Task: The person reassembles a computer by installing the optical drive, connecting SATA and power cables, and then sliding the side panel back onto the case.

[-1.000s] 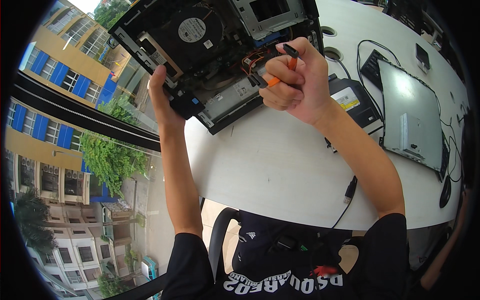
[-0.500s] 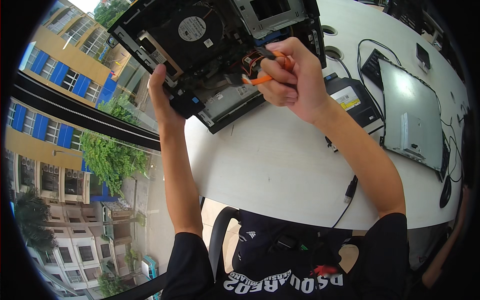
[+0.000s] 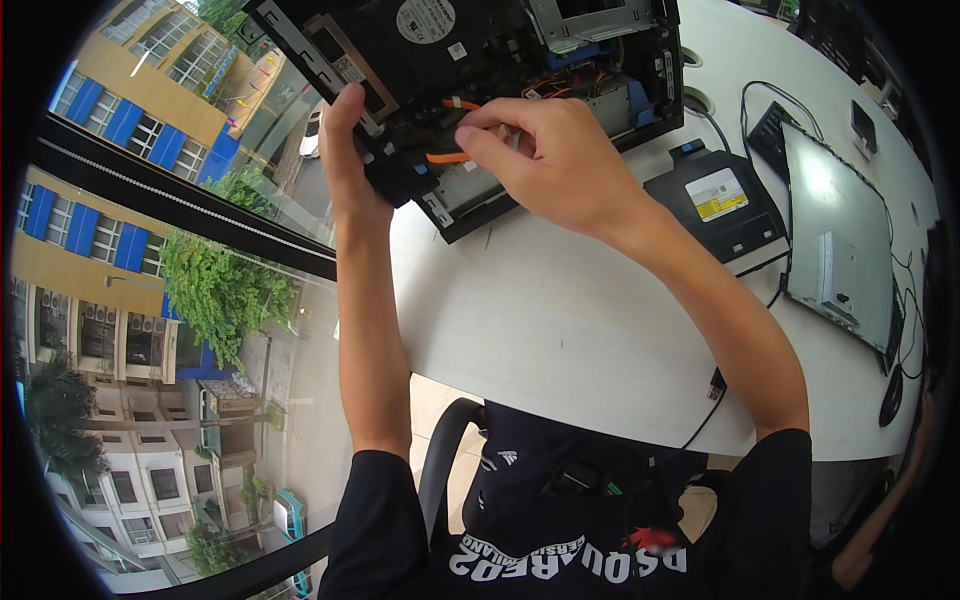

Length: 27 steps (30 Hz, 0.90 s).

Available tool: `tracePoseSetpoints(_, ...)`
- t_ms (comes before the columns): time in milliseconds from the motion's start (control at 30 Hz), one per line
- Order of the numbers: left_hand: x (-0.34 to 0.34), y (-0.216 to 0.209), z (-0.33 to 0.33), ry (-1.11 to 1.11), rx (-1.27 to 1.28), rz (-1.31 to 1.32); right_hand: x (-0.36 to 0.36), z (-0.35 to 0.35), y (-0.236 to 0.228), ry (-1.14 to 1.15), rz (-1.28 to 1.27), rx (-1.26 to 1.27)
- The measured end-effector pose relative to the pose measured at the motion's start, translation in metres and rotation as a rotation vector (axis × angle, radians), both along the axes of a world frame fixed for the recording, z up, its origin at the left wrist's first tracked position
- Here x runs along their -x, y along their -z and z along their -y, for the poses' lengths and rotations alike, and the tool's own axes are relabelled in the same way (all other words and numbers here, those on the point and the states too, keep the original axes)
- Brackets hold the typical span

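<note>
An opened black desktop computer case (image 3: 475, 212) stands tilted at the top of the head view, its inside exposed. A round fan with a white label (image 3: 425, 20) shows in it. My left hand (image 3: 347, 140) grips the case's left edge, thumb on the metal rim. Over the lower part of the case, my right hand (image 3: 560, 165) is closed with thumb and fingers pinched around a flat orange cable (image 3: 447, 158). Parts of the cable show left of the fingers; where its ends go is hidden. Thin orange wires (image 3: 570, 85) lie farther inside the case.
Right of the case, a black plastic part with a yellow-and-white label (image 3: 718, 195) lies on the white table (image 3: 540, 310). Farther right are a grey metal panel (image 3: 830, 190), a keyboard (image 3: 768, 135), a phone (image 3: 863, 128), a mouse (image 3: 889, 405) and loose cables. A window frame (image 3: 180, 195) borders the left.
The case has shifted right and up in view, my left hand with it. My right hand has moved left and lower over the case, turning back-up, with the orange cable still in its fingers.
</note>
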<state>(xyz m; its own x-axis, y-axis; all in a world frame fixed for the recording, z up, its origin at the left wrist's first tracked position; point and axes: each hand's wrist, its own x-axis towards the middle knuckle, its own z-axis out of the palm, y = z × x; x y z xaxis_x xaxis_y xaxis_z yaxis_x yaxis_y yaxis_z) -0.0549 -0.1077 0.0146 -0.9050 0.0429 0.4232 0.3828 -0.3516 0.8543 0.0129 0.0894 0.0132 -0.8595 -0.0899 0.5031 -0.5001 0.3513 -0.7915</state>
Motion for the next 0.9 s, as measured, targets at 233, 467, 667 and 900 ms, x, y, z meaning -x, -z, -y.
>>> tracePoseSetpoints(233,0.000,-0.002,-0.003,-0.017,-0.009,-0.013,0.006,-0.009,-0.002,0.046,-0.139,-0.155)
tracePoseSetpoints(467,0.003,-0.001,-0.002,0.049,0.006,0.000,0.007,-0.010,-0.003,0.108,-0.253,-0.202)
tracePoseSetpoints(667,0.006,0.003,0.001,-0.004,-0.041,0.002,0.012,-0.015,0.002,0.161,-0.317,-0.156)
tracePoseSetpoints(900,0.004,0.004,0.001,-0.014,-0.062,0.036,0.009,-0.034,0.002,-0.174,0.283,0.144)
